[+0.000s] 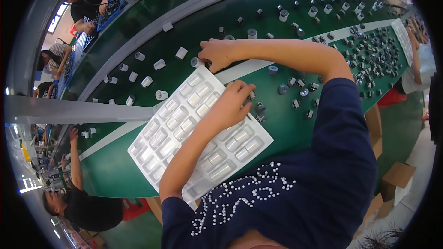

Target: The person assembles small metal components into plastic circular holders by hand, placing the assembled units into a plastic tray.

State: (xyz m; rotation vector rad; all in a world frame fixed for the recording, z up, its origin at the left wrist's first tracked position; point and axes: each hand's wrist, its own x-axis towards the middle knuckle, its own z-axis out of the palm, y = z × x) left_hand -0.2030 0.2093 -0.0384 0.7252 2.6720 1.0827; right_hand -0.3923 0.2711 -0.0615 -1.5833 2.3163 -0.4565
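My right hand [218,54] reaches across the belt, its fingers curled against a short white-and-grey cylinder [196,62] just beyond the tray's far corner. Under my left forearm lies a white plastic tray [270,139] with rows of moulded pockets, tilted on the green surface. My left hand [229,106] rests over its right side, fingers and thumb apart. Close to those fingertips sits a small metal part [252,95], just off the tray edge. The pockets under my left hand and forearm are hidden.
White cylinders [159,64] stand and lie along the green conveyor belt [152,41]. Many small dark metal parts [369,55] are heaped at right. A grey metal bar [83,110] juts in from the left. Co-workers sit at left and far right; cardboard boxes [397,175] stand on the floor.
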